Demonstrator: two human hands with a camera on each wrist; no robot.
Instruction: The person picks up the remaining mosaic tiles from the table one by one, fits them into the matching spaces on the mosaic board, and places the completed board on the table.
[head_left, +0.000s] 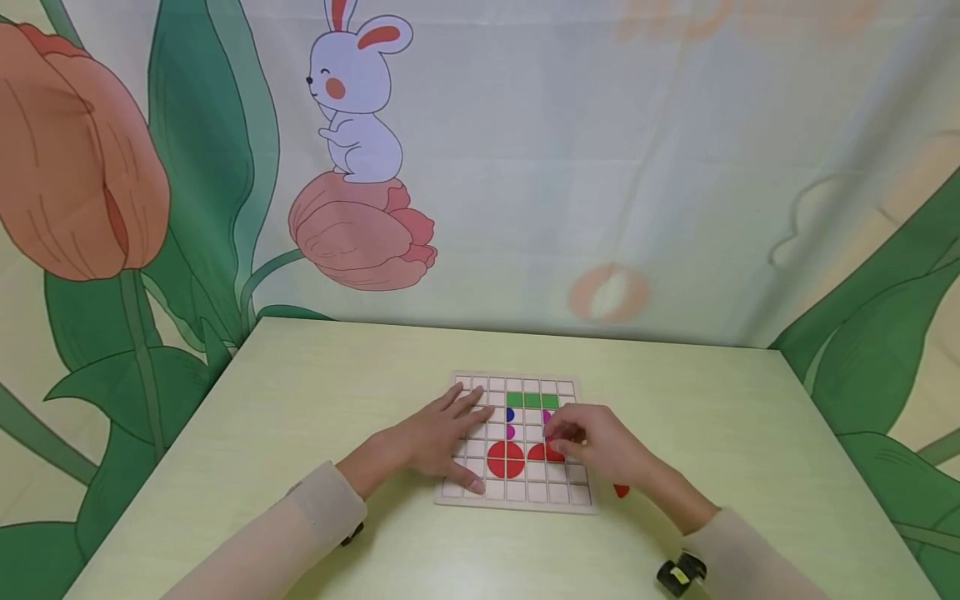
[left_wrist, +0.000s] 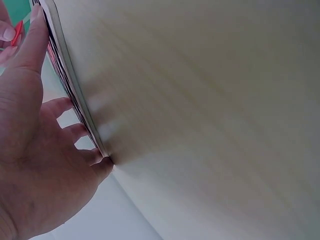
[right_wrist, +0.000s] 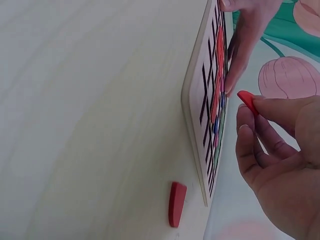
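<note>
A square wooden grid board (head_left: 517,505) lies on the table. My left hand (head_left: 437,435) rests on its left side, fingers spread; in the left wrist view, fingertips touch the board's edge. My right hand (head_left: 607,439), over the board's right side, pinches a small red piece (right_wrist: 247,98) between thumb and fingertips. Beneath those fingers sits more red (head_left: 537,452), partly hidden. On the grid are a red circle of quarter pieces (head_left: 498,452), a row of three green squares (head_left: 532,401), a blue piece (head_left: 510,414) and magenta pieces (head_left: 511,432).
A loose red piece (right_wrist: 176,204) lies on the pale table (head_left: 300,400) just right of the board. Behind the table hangs a curtain (head_left: 525,183) printed with tulips and a rabbit. Dark straps with a device (head_left: 682,574) show at the sleeves.
</note>
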